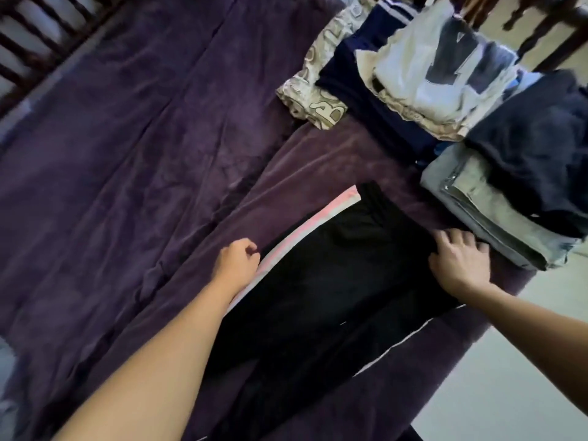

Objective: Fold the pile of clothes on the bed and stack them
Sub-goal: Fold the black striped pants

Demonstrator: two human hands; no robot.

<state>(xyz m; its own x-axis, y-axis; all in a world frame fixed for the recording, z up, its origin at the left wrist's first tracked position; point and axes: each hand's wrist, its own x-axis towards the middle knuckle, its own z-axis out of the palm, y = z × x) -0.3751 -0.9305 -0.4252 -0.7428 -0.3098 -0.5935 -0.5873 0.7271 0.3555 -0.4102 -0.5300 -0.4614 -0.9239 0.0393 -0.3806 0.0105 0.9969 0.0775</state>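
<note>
The purple bed cover [127, 154] lies bare across the nine o'clock side, giving room to fold. At centre the black trousers [318, 281] lie flat, waistband toward one o'clock, legs running to seven o'clock. The left hand [237, 259] has its fingers curled together, pinching the pink-and-white side stripe [299, 237], probably to keep that edge straight. The right hand [458, 262] rests with its fingers spread apart on the opposite edge, pressing the cloth flat. Toward two o'clock the folded stack [493, 198] sits just beside that hand, within reach, with more folded clothes [413, 74] beyond it.
</note>
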